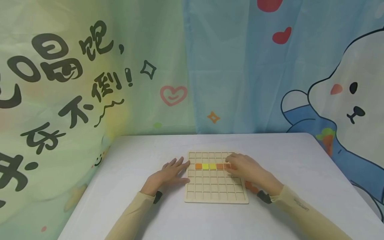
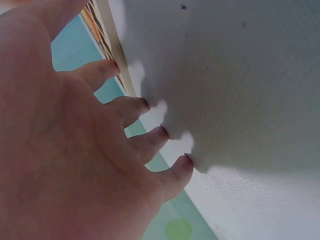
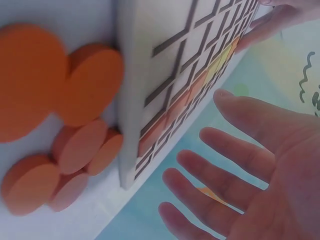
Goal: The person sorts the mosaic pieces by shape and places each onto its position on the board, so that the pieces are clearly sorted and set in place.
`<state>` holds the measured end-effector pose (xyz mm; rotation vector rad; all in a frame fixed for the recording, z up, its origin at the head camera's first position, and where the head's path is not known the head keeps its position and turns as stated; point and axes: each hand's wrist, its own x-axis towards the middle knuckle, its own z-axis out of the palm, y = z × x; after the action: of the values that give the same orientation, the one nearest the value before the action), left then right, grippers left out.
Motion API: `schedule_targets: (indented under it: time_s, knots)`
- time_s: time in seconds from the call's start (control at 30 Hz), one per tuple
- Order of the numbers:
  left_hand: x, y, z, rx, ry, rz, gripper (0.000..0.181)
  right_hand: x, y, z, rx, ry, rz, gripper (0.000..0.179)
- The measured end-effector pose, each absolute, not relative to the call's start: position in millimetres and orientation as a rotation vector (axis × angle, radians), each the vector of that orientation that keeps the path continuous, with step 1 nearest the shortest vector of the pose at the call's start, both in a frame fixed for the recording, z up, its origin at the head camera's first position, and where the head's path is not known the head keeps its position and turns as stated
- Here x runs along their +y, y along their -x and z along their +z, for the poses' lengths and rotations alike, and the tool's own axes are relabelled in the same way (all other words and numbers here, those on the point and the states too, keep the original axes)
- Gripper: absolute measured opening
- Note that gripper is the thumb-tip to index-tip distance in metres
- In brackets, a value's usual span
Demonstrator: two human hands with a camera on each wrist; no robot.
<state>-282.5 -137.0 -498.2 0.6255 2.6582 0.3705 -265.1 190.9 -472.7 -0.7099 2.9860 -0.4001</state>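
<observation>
A pale wooden grid board (image 1: 214, 188) lies on the white table, with a row of several orange and yellow squares (image 1: 209, 166) in its upper part. My left hand (image 1: 168, 174) is at the board's left side, fingers spread, thumb and index finger at its edge. In the left wrist view, the other fingertips meet the white tabletop. Over the board's right side is my right hand (image 1: 250, 169), hiding the right end of the coloured row. Its fingers look loosely extended in the right wrist view, with nothing between them. Several round orange discs (image 3: 32, 82) lie beside the board's right edge.
The white table (image 1: 144, 146) extends around the board on all sides. Behind it hangs a printed curtain (image 1: 219, 66) with writing, hearts and a cartoon animal. Dark bands (image 1: 264, 196) show at both wrists.
</observation>
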Motion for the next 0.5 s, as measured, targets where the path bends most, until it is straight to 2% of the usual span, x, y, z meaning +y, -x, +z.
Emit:
schedule_targets:
  time_s: [0.23,0.5]
  knots:
    - [-135,281,-497,2.653,-0.644,0.389,0.079,204,261,-473,2.952,0.575,-0.365,0.032]
    - [-136,281,-497,2.649,-0.626,0.396,0.079,223,260,-474,2.949,0.542,-0.381,0.037]
